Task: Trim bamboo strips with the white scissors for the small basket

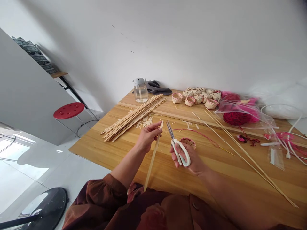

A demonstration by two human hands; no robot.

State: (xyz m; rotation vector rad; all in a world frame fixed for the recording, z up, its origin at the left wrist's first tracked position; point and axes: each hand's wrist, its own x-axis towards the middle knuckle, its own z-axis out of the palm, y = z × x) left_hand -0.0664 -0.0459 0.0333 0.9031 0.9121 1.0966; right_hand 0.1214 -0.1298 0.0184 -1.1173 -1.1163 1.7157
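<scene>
Between its thumb and fingers, my left hand (149,137) pinches a flat, pale bamboo strip (153,163) near its upper end. The strip hangs down toward my lap. My right hand (184,156) grips white-handled scissors (182,152), whose metal blades point up and stand slightly apart. The blade tips are close to the strip's top end, with a small gap between. Just behind the right hand sits a small woven basket (189,142), partly hidden by the hand, with a red strand (206,137) lying near it.
A bundle of bamboo strips (134,117) lies at the left, beside short offcuts (145,121). Behind stand a water jug (140,91) and several small woven baskets (177,97). Yarn in a plastic bag (242,111) and long thin strips (249,156) are at the right.
</scene>
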